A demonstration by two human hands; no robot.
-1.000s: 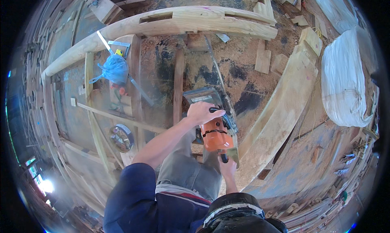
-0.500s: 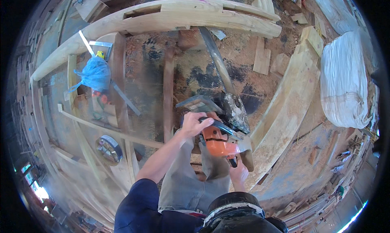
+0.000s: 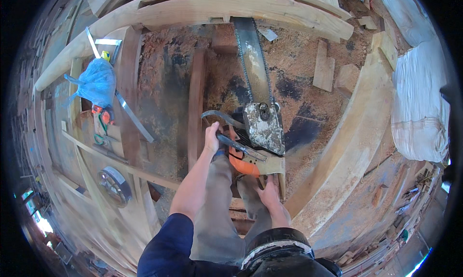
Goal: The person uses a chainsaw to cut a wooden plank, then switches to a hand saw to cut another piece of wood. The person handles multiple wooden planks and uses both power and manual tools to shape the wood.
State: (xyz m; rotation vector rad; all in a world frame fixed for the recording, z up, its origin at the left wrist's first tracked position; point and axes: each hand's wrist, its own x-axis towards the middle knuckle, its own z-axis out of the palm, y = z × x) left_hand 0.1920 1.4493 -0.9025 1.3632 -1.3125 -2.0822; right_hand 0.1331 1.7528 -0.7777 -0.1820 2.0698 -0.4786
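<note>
An orange chainsaw (image 3: pixel 246 166) is held in front of my legs, its long bar (image 3: pixel 253 60) pointing away from me. The bar's flat side faces up, with chain along both edges. Its tip meets the near side of a long pale beam (image 3: pixel 231 9); whether it touches cannot be told. My left hand (image 3: pixel 212 136) is closed around the front handle. Down at the rear handle, my right hand (image 3: pixel 269 192) is closed too, its fingers partly hidden. A sawdust-caked cover (image 3: pixel 264 127) sits at the bar's base.
A thick curved timber (image 3: pixel 345 146) lies to my right, beside a white sack (image 3: pixel 418 103). At left are a blue plastic bag (image 3: pixel 96 81), a metal square (image 3: pixel 113 43), scissors (image 3: pixel 100 138) and a round black-rimmed object (image 3: pixel 114 186). Reddish beams and wood offcuts (image 3: pixel 324 67) rest on the sawdust-strewn ground.
The chainsaw has rolled so its bar shows flat instead of edge-on, and it points more straight ahead. Both hands have moved left with it. The view has shifted slightly.
</note>
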